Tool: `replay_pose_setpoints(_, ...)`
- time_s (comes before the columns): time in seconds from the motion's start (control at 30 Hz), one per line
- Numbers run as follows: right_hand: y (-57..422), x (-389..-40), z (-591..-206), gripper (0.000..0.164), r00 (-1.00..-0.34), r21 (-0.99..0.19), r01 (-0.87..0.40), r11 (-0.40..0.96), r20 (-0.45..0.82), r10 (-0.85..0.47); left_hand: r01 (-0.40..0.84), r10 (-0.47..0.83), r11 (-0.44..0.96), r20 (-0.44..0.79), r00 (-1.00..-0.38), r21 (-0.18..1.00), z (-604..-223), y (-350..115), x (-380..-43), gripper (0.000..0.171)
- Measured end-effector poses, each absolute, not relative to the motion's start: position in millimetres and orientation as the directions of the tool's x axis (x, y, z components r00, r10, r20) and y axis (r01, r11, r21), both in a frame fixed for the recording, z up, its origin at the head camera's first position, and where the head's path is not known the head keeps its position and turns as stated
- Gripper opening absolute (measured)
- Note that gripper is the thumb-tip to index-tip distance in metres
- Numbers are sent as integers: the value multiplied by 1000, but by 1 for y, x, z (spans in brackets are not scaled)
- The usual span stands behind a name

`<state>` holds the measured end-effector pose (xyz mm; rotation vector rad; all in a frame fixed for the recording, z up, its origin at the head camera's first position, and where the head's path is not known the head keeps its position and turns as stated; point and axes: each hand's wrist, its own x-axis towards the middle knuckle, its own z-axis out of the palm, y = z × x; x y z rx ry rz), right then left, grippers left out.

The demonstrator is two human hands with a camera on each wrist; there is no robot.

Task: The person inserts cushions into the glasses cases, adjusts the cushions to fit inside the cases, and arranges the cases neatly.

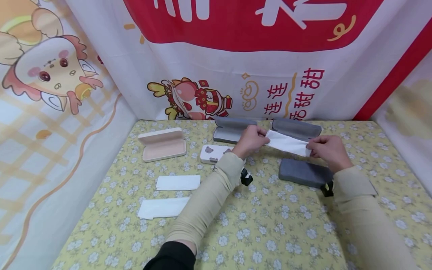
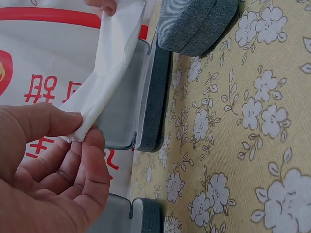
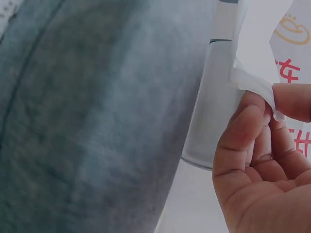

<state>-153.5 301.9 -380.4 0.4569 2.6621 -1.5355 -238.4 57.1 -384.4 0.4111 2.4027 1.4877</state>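
White strip (image 1: 289, 143), pinched by fingers (image 2: 95, 158) at both ends, near open grey case (image 1: 297, 128)

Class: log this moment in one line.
left hand: pinches white strip at one end; right hand: pinches opposite end; white strip: spans hands near rightmost open gray case

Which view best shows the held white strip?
The head view, since the white strip shows lengthwise from left hand to right hand. The left wrist view crops its far end; the right wrist view shows only its near part.
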Motion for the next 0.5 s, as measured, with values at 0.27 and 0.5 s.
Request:
replay_pose_setpoints(0.27,308,-162,-379,38,-947,-828,295,476,-188,260,103,345,438,-61,-937,893,-388,67,-243,17)
replay_pose_setpoints(0.5,312,-169,-380,36,-938,-818,322,477,-207,278,123,309,461,-29,-951,879,-397,74,-248,17)
